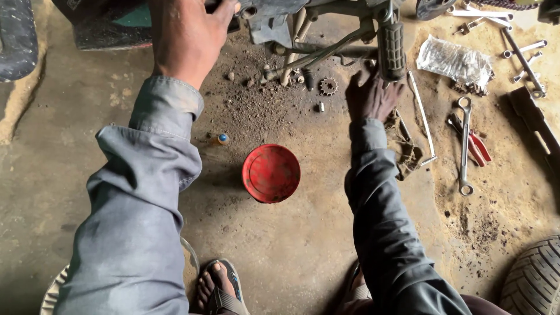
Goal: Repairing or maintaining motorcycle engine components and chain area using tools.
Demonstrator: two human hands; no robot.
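My left hand (186,35) reaches up against the underside of a motorcycle (274,17) at the top; its fingers rest on a dark part and what they hold is hidden. My right hand (370,93) lies low on the dirt floor with fingers spread, just below the rubber-covered footpeg (392,49) and its metal lever. A small sprocket (329,86) lies on the ground left of this hand. A dirty rag (408,149) sits by my right wrist. Both arms wear grey sleeves.
A red bowl (271,173) sits between my arms. Spanners (465,146), red-handled pliers (477,147), a thin rod (423,119) and a plastic bag (455,61) lie at right. A tyre (536,280) fills the lower right corner. My sandalled foot (219,289) is at bottom.
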